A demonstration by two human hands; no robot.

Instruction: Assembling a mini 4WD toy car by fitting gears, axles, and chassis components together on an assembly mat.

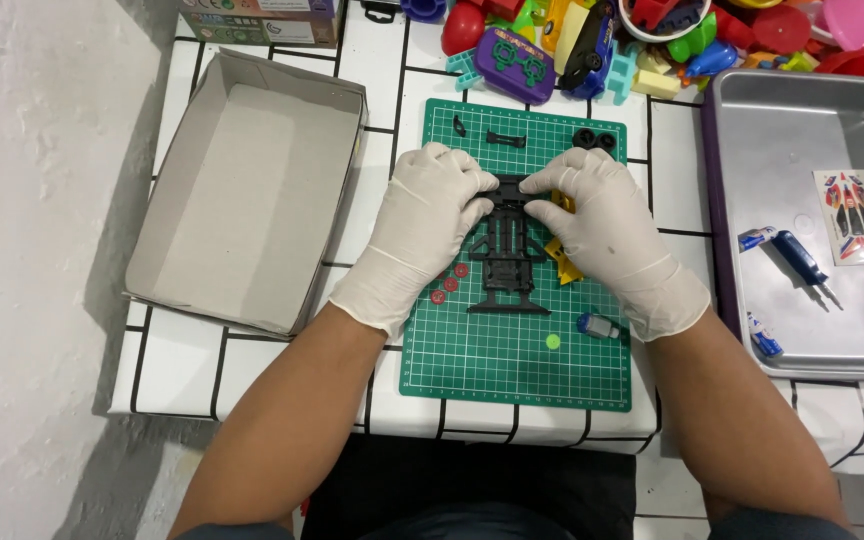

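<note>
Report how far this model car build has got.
Done: parts are laid out on the green mat. In hand: left hand and right hand press at the black chassis. Left: black tyres, red pieces, small motor and sticker sheet lie loose.

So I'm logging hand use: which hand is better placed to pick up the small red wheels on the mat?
Probably the left hand. The three red wheels lie on the green cutting mat just under its palm, left of the black chassis. The right hand would have to cross over the chassis.
</note>
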